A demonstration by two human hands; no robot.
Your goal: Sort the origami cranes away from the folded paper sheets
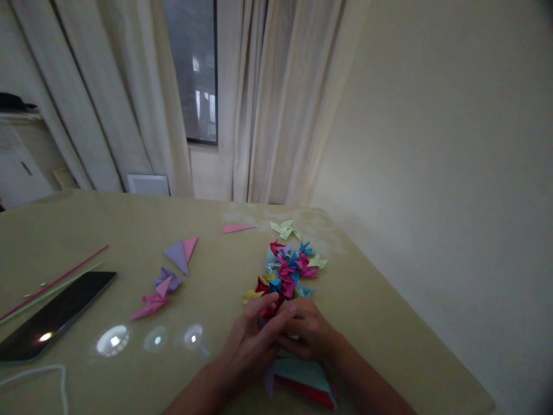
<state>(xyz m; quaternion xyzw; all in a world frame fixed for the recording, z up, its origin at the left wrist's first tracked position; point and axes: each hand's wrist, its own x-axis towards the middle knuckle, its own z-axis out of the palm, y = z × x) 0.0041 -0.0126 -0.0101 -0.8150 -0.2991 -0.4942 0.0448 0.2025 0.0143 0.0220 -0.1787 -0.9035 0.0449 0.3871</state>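
Observation:
My left hand (254, 334) and my right hand (309, 328) meet at the near end of a heap of folded paper cranes (287, 271) in red, pink, blue, yellow and pale green. Their fingers are bent and pressed together, overlapping at the tips. Whatever they hold is hidden; a small dark bit shows beside the left fingers. Beneath my wrists lie folded paper pieces (302, 374) in pale blue-green, red and purple, partly covered. Off to the left rest a pink folded crane (151, 305) and a purple one (173, 281).
Purple and pink folded triangles (176, 256) lie left of centre, a pink sliver (237, 229) farther back. A pale green paper piece (286, 229) sits behind the heap. A black phone (52, 320), thin sticks (64, 275) and a white cable (63, 380) occupy the left. A wall (453, 202) borders the table's right.

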